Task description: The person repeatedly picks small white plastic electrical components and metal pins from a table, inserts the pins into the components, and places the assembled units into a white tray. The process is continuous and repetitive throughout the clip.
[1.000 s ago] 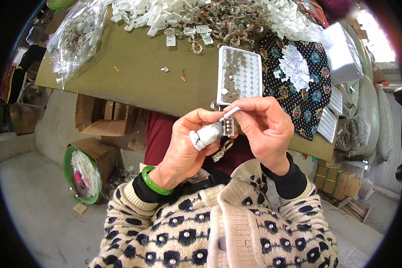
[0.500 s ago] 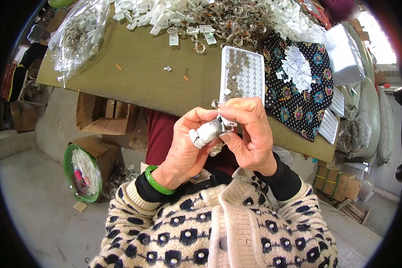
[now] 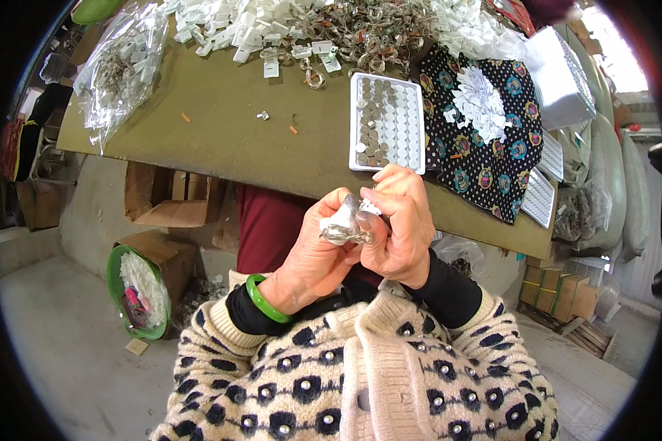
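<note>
Close together in front of my chest, both hands are closed on a small white plastic piece (image 3: 369,208) with a coiled bundle of clear wire (image 3: 340,234) attached. My left hand (image 3: 305,257), with a green bangle at the wrist, pinches the piece from the left. White wrapping, greyed at the tip, covers one of its digits. My right hand (image 3: 403,228) grips from the other side, thumb and fingers pressed together. Fingers hide much of the piece. Just beyond, a white dimpled tray (image 3: 419,132) on the table holds several round grey discs (image 3: 371,121), like button cells.
The olive-topped table (image 3: 221,125) bears heaps of white plastic pieces (image 3: 235,26) and coiled wires (image 3: 368,33). A clear bag (image 3: 118,81) lies left. White slips (image 3: 479,103) rest on patterned cloth (image 3: 449,158) at right. A green basin (image 3: 118,294) stands on the floor.
Both hands have turned the piece, so the wire coil now faces me. They have shifted slightly, and the view has moved a little.
</note>
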A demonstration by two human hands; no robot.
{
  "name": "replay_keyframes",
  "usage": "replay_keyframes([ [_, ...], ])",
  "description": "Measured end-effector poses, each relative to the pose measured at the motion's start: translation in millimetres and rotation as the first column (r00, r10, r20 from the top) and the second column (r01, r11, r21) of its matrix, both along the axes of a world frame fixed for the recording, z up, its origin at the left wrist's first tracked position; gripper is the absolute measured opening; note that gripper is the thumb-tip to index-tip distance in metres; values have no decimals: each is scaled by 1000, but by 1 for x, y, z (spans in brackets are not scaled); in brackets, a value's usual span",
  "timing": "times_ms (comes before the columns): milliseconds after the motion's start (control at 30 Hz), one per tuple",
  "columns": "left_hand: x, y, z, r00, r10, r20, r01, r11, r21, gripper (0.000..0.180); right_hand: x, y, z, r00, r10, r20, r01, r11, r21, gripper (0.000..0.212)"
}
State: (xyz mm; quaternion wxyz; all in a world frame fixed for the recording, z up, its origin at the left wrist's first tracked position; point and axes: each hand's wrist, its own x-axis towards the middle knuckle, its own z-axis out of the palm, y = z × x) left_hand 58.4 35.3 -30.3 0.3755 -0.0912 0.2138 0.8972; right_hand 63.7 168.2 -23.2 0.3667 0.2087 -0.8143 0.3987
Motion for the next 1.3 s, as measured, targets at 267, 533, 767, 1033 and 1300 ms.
replay_keyframes([
  [267,-8,-6,1,1000,-29,4,29,996,82,8,5,6,8,995,12,98,-21,996,90,32],
  [533,-23,-14,0,977,14,-214,19,989,150,14,-7,96,25,902,-394,179,331,894,302,19],
  [767,-20,-6,-3,971,-42,-234,64,994,89,21,-40,150,-4,757,-616,218,436,724,535,10],
  [1033,-18,-12,-6,976,-91,-197,95,995,13,36,-41,161,-3,735,-621,273,346,689,637,9],
  [1300,-14,-16,-7,979,-104,-177,109,994,17,35,-3,105,28,779,-231,582,326,943,-62,5],
])
